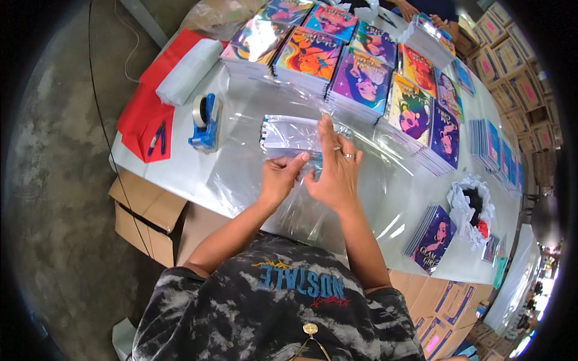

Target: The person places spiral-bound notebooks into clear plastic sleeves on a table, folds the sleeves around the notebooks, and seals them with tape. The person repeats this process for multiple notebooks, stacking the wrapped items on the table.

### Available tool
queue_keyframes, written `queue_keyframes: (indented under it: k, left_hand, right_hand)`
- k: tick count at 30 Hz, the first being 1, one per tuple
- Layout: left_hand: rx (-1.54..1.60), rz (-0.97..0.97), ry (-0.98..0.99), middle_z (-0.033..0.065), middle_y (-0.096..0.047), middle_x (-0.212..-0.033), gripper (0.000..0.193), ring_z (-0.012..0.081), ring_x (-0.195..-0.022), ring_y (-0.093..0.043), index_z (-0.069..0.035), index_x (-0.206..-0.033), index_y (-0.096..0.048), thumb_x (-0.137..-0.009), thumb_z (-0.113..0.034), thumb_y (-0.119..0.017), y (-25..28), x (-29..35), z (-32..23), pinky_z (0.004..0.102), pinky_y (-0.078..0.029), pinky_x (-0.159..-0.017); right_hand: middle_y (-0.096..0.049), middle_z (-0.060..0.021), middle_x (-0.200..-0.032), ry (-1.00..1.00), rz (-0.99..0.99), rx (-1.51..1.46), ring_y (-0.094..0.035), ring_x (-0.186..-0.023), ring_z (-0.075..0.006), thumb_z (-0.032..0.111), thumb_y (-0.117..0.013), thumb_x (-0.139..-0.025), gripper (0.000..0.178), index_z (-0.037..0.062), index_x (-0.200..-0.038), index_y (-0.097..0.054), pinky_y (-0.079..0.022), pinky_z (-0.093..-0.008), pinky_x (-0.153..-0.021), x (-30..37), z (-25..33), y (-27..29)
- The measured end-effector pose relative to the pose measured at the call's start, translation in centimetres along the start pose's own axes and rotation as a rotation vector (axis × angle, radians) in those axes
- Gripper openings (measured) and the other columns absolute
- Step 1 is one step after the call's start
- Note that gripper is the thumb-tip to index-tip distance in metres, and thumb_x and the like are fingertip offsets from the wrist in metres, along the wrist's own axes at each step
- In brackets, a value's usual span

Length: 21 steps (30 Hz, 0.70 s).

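With left hand [279, 178], pinches clear film [304, 201] along the six-o'clock edge of a wrapped bundle [292, 133], seven o'clock from notebook stacks [359, 81]; lays right hand [337, 175], thumb and fingers apart, over its three-o'clock end, seemingly to steady it; has tape dispenser [206, 133] handy at nine o'clock.

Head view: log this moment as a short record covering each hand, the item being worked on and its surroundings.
Left hand: thumb and fingers at the near edge of the bundle
Right hand: fingers extended over the bundle's right end
Item: bundle with clear film around it
Left side: blue tape dispenser; red sheet bearing pens
Beyond: colourful notebook stacks
Right side: purple-covered notebook; crumpled white paper
Far edge: another person's hand
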<state>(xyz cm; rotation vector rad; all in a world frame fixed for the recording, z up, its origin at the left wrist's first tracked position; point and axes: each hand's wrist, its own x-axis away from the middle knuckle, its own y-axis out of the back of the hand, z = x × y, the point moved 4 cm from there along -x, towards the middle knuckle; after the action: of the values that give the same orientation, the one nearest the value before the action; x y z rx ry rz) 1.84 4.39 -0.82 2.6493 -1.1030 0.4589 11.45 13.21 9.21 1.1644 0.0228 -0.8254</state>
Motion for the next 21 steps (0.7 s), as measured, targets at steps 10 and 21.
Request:
queue_keyframes:
  k: [10, 21]
  left_hand:
    - [0.657, 0.650, 0.618, 0.0148, -0.060, -0.111, 0.051, 0.0262, -0.098, -0.062, -0.003, -0.123, -0.048, -0.090, -0.041, -0.049, 2.1, -2.5, 1.8, 0.0381, -0.051, -0.087]
    - [0.264, 1.132, 0.252, 0.0081, -0.057, -0.112, 0.050, 0.0180, -0.100, -0.057, -0.001, -0.120, -0.046, -0.081, -0.025, -0.066, -22.6, 7.5, -8.7, 0.0325, -0.044, -0.089]
  right_hand:
    - [-0.053, -0.0016, -0.110, 0.377, 0.116, 0.206, -0.047, -0.104, -0.0183, 0.014, -0.054, -0.078, 0.040, 0.0111, -0.118, -0.055, -0.037, -0.0340, -0.082, 7.1, 1.3, 0.3]
    - [-0.054, 0.0081, -0.109, -0.211, -0.583, 0.765, -0.048, -0.107, -0.0145, 0.020, -0.075, -0.064, 0.043, 0.0335, -0.102, -0.061, -0.029, -0.0323, -0.088, 23.7, -6.8, 16.0]
